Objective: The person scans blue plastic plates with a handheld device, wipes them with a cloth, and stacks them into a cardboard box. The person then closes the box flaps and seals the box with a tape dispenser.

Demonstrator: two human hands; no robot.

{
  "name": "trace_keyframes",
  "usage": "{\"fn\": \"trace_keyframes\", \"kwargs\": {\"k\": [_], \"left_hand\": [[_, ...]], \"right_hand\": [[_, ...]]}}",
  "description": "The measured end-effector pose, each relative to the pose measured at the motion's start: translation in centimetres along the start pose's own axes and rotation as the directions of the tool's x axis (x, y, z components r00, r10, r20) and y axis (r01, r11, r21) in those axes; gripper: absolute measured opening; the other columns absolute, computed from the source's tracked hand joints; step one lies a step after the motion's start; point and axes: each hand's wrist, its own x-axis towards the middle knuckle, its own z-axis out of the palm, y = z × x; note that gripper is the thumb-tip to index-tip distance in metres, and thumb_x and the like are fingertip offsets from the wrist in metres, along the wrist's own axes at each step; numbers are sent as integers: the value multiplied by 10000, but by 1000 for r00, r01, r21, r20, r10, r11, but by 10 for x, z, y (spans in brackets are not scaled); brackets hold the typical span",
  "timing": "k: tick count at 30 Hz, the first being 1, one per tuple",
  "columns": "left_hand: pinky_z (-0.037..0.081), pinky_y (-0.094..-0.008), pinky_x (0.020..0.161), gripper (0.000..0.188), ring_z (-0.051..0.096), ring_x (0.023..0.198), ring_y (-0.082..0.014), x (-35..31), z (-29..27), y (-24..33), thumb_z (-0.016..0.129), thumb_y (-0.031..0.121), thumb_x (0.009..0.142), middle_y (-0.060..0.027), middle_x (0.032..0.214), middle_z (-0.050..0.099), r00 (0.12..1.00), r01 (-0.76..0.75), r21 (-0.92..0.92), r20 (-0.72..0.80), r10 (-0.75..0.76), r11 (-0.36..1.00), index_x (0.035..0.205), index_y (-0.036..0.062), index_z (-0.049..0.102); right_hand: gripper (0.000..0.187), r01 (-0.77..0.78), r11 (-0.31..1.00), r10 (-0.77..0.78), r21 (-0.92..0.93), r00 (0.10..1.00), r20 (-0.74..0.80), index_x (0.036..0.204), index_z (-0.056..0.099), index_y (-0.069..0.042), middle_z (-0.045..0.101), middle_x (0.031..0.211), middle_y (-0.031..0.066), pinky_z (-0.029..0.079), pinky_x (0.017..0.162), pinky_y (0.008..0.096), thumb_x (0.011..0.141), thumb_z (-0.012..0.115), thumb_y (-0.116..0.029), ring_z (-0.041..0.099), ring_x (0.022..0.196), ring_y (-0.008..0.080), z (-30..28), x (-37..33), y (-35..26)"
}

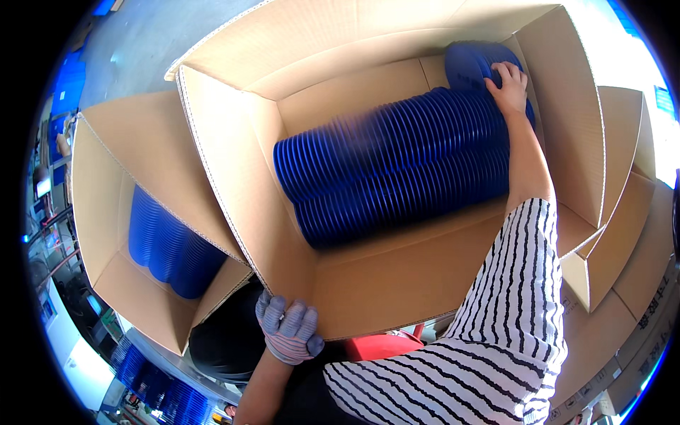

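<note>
A large open cardboard box (397,294) lies in front of me. Inside it, blue round discs (397,152) stand on edge in long, tightly packed rows. At the far right end of the rows a few blue discs (467,65) lean with their flat faces showing. My right hand (508,86), bare, is closed over the rim of these leaning discs; the thumb side is partly hidden. My left hand (289,327), in a grey knit glove, has its fingers curled over the near left corner of the box's edge.
To the left stands another open cardboard box (103,212) with more rows of blue discs (166,244). Further cardboard boxes (620,234) stand at the right. Something red (386,346) shows below the box's near edge. Stacked blue items (159,382) are at the lower left.
</note>
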Motion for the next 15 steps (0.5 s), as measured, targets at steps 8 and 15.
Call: {"fn": "trace_keyframes", "kwargs": {"k": [8, 15], "left_hand": [[275, -609, 1107, 374, 296, 1396, -365, -3, 5, 0, 373, 400, 948, -103, 1145, 563, 1000, 13, -5, -18, -13, 1000, 1068, 148, 623], [281, -631, 1098, 376, 289, 1397, -375, -2, 3, 1, 370, 406, 948, -104, 1159, 553, 1000, 11, -12, -5, -11, 1000, 1041, 151, 629]], "right_hand": [[433, 118, 991, -105, -57, 975, 195, 1218, 644, -226, 549, 1342, 11, 455, 1006, 490, 854, 675, -460, 437, 1291, 326, -8, 26, 12], [551, -100, 988, 138, -114, 904, 405, 1347, 597, -256, 544, 1410, 54, 404, 1081, 488, 834, 627, -456, 484, 1316, 334, 12, 59, 17]]}}
